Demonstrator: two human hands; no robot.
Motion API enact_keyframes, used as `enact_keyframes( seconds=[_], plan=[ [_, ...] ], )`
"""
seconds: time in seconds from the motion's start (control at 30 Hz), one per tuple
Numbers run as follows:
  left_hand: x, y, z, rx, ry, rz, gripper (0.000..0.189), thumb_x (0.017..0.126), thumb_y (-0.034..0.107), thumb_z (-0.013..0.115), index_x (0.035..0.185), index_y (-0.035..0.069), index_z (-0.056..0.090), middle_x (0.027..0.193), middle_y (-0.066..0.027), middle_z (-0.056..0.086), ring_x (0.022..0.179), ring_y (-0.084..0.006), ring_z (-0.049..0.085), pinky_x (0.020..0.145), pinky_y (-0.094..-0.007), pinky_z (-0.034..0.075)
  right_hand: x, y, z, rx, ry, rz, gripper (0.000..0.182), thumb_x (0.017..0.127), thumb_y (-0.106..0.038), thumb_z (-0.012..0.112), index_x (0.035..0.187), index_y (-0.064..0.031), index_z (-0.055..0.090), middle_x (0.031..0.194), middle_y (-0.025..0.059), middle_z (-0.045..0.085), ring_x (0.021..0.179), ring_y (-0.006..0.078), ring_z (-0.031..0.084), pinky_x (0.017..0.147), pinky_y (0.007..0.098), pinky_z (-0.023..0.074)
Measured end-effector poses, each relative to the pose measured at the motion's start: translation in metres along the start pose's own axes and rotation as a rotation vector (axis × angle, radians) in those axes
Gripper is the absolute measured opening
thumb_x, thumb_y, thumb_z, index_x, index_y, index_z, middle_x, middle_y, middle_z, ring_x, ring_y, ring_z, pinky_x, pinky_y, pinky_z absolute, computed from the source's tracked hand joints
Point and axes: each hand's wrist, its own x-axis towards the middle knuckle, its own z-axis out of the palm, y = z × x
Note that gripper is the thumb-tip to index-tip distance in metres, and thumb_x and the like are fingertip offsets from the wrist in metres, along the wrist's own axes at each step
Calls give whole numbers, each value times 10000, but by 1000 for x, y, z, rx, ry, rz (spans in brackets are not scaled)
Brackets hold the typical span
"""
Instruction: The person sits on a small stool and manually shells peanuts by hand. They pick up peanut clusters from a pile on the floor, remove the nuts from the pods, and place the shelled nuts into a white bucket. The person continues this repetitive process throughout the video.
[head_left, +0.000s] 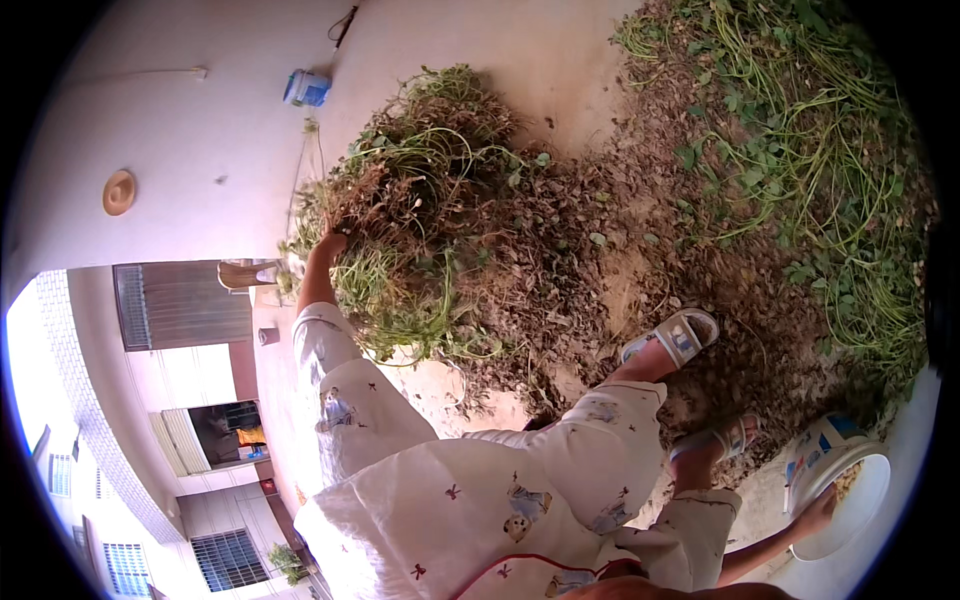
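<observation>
My left hand (331, 241) is stretched out to a heap of uprooted peanut plants (420, 172) and closes around some stems at its near side. Blurred green leaves stick out beyond that hand, and brown roots with a few pale pods lie on its other side. At the lower right, my right hand (819, 513) reaches over the rim of a white plastic bucket (823, 457). Peanut pods (849, 480) show inside the bucket by the fingertips. Whether the right fingers grip any pods cannot be made out.
Dry leaf litter (555, 277) covers the floor around my sandalled feet (679, 337). More green peanut vines (817, 172) spread along the right. A blue-and-white bucket (307, 88), a wooden chair (244, 275) and a straw hat (118, 193) on the wall are farther off.
</observation>
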Motion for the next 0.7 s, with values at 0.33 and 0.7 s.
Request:
enact_keyframes(
  seconds=[0.33, 0.7],
  plan=[
    [-84, 104, -26, 305, 429, 449, 271, 847, 201, 621, 1071, 53, 657, 1103, -188, 649, 925, -377, 664, 534, -579, 547, -8, -6, -2, 168, 140, 13, 402, 955, -314, 526, 1076, 48, 651, 984, 193, 689, 907, 242, 646, 802, 369, 475],
    [-599, 369, -23, -112, 603, 2449, 291, 815, 33, 627, 1097, -19, 577, 1073, -205, 604, 959, -316, 634, 775, -377, 546, -29, -57, 3, 358, 288, 50, 285, 926, -220, 552, 812, 20, 657, 651, 197, 602, 571, 291, 581, 567, 392, 448]
  ],
)
